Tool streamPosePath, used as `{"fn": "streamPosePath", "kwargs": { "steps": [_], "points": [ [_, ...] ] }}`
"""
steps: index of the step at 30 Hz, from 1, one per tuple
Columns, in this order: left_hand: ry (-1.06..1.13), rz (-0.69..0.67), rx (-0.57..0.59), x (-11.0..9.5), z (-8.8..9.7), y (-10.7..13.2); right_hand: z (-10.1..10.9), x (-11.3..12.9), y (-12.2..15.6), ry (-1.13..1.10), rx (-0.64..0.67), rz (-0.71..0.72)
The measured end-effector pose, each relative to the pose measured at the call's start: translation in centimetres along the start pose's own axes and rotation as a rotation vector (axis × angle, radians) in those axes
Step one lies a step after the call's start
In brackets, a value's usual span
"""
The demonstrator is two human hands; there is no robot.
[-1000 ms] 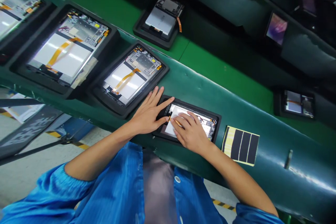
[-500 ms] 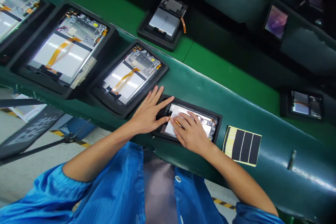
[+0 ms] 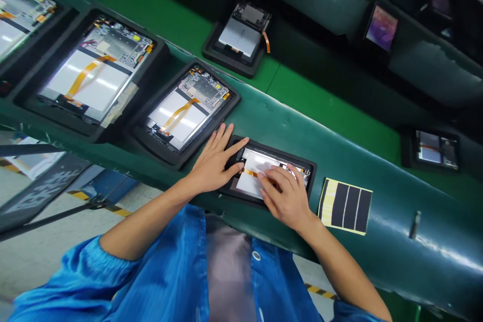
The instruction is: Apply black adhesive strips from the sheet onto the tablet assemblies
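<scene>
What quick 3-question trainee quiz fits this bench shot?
1. True or false: the left hand lies flat on the edge of the tray.
2. What do the right hand fingers press: A) orange flex area on the open tablet, B) strip sheet, C) green belt?
3. On which side of the tray is the strip sheet?

Key: 1 true; 2 A; 3 the person's right.

Bare green ledge [image 3: 396,231] lies open right of the tape sheet [image 3: 345,206]. Leftward, 1 open tablet tray [image 3: 184,110] sits just beside the left hand [image 3: 213,163], blocking passage.
</scene>
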State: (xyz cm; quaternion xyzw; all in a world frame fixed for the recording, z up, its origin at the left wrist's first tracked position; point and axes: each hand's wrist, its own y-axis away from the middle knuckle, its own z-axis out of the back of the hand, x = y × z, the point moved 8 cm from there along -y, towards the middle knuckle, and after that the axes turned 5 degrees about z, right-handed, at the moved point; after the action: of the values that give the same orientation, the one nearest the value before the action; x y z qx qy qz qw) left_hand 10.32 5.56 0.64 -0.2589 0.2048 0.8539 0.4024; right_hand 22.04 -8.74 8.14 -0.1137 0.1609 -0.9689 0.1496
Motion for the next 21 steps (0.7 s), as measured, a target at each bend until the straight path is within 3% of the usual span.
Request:
{"fn": "streamPosePath", "kwargs": {
  "steps": [5, 21],
  "points": [
    [-0.004, -0.016, -0.003, 0.0, -0.1, 0.1, 1.3, -0.5, 2.2, 0.024, -0.051, -0.083],
    [-0.070, -0.035, -0.034, 0.0, 0.1, 0.3, 2.6, -2.1, 7.4, 0.096, -0.108, -0.325]
  ]
}}
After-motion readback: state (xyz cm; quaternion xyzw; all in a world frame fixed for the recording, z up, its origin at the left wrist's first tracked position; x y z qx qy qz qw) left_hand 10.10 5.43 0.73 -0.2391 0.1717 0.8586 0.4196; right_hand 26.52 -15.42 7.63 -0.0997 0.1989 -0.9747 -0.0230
